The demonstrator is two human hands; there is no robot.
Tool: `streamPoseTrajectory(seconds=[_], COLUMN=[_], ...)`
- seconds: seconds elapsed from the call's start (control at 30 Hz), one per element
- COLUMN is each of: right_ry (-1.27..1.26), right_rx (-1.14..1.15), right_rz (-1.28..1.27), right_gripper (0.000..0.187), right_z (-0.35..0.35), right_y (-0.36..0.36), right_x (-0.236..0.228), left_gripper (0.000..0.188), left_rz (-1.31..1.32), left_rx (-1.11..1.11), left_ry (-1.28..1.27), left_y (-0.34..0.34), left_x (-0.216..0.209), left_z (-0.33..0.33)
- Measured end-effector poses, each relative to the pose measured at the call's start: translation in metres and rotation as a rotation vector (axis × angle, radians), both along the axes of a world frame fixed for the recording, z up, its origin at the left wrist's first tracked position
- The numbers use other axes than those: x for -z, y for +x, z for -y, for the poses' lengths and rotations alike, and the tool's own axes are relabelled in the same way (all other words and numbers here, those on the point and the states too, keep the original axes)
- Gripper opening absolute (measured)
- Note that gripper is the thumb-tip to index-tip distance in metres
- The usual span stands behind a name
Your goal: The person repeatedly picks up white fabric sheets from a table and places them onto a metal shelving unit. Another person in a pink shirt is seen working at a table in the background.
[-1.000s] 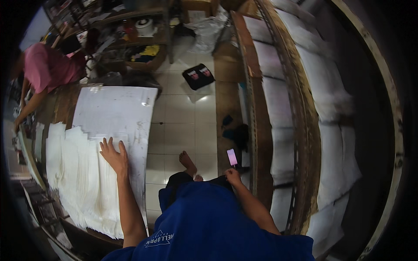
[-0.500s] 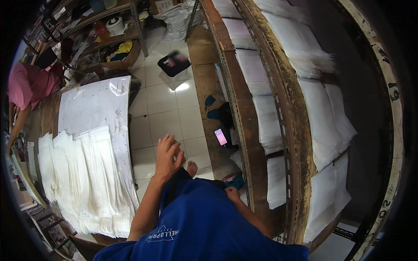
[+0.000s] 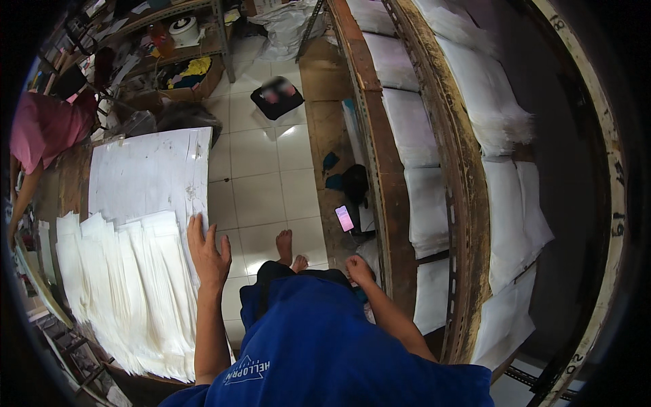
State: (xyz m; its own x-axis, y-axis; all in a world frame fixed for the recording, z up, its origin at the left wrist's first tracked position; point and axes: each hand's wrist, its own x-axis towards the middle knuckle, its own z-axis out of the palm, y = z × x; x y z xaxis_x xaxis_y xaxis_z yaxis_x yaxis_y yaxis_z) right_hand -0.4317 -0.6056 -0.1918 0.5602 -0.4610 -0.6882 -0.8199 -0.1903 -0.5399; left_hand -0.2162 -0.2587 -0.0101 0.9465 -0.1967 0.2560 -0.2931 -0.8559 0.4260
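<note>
My left hand [image 3: 210,254] is at the right edge of a white board [image 3: 150,169], fingers stretched out and nothing in them. Its fingertips look to be at the board's edge; whether they touch it I cannot tell. Just left of it, overlapping stacks of thin white sheets [image 3: 139,292] fan over the near half of the board. My right hand [image 3: 359,270] hangs beside my body with curled fingers, near the rack on the right, and nothing shows in it.
A rack's wooden shelves [image 3: 468,203] on the right carry stacks of white sheets [image 3: 428,210]. A lit phone [image 3: 344,218] lies below it. Ahead on the tiled floor [image 3: 254,197] is a black-topped stool [image 3: 277,99]. A person in pink [image 3: 51,129] is at far left, beyond the board.
My left hand has moved left, from over the floor to the board's edge. My right hand has come forward from beside the rack. A second foot now shows below me.
</note>
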Motion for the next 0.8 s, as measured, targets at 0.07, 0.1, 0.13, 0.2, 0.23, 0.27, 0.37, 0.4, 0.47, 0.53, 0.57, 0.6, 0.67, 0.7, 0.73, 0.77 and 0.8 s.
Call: streamPoseTrajectory(seconds=[0.07, 0.1, 0.13, 0.2, 0.23, 0.27, 0.37, 0.4, 0.47, 0.53, 0.57, 0.6, 0.67, 0.7, 0.73, 0.77, 0.8], right_ry=[0.056, 0.053, 0.055, 0.066, 0.071, 0.076, 0.076, 0.005, -0.141, -0.128, -0.122, -0.113, -0.094, -0.108, -0.121, -0.135, -0.131], right_rx=[0.062, 0.058, 0.054, 0.077, 0.086, 0.106, 0.185, 0.132, 0.054, 0.134, 0.176, 0.194, 0.223, 0.213, 0.2, 0.187, 0.197], right_rz=[0.053, 0.081, 0.103, 0.118, 0.123, 0.097, -0.052, -0.047, -0.042, -0.159, -0.214, -0.21, -0.208, -0.174, -0.139, -0.105, -0.109], right_gripper=[0.022, 0.023, 0.023, 0.023, 0.023, 0.023, 0.022, 0.022, 0.022, 0.022, 0.022, 0.022, 0.022, 0.023, 0.024, 0.024, 0.025], right_z=[-0.008, -0.009, -0.012, -0.015, -0.017, -0.019, -0.022, -0.019, -0.018, -0.019, -0.021, -0.02, -0.021, -0.022, -0.023, -0.025, -0.025], right_y=[0.022, 0.027, 0.029, 0.032, 0.031, 0.024, -0.019, -0.036, -0.07, -0.079, -0.076, -0.077, -0.083, -0.083, -0.079, -0.076, -0.074], right_x=[-0.022, -0.024, -0.026, -0.031, -0.034, -0.032, -0.018, -0.008, 0.008, -0.006, -0.016, -0.014, -0.007, -0.001, 0.003, 0.006, 0.008], left_gripper=[0.028, 0.028, 0.028, 0.029, 0.03, 0.029, 0.028, 0.027, 0.025, 0.023, 0.022, 0.022, 0.021, 0.021, 0.021, 0.021, 0.02], left_rz=[0.013, 0.012, 0.006, -0.004, -0.011, -0.015, -0.021, -0.023, -0.033, -0.036, -0.033, -0.029, -0.029, -0.029, -0.028, -0.028, -0.028], left_rx=[-0.001, 0.002, 0.005, 0.016, 0.019, 0.023, 0.04, 0.033, 0.047, 0.047, 0.052, 0.057, 0.062, 0.064, 0.065, 0.066, 0.065], left_ry=[0.034, 0.053, 0.077, 0.097, 0.107, 0.115, 0.131, 0.132, 0.133, 0.141, 0.137, 0.133, 0.135, 0.139, 0.143, 0.139, 0.134], left_y=[0.006, 0.005, 0.004, 0.009, 0.009, 0.009, 0.011, 0.009, 0.009, 0.01, 0.011, 0.011, 0.01, 0.009, 0.009, 0.009, 0.009], left_x=[0.0, 0.0, 0.002, 0.001, 0.0, 0.001, 0.002, 0.001, 0.002, 0.004, 0.003, 0.003, 0.003, 0.003, 0.003, 0.003, 0.002], left_z=[0.006, 0.007, 0.006, 0.007, 0.007, 0.008, 0.009, 0.009, 0.009, 0.009, 0.01, 0.011, 0.011, 0.011, 0.011, 0.012, 0.013])
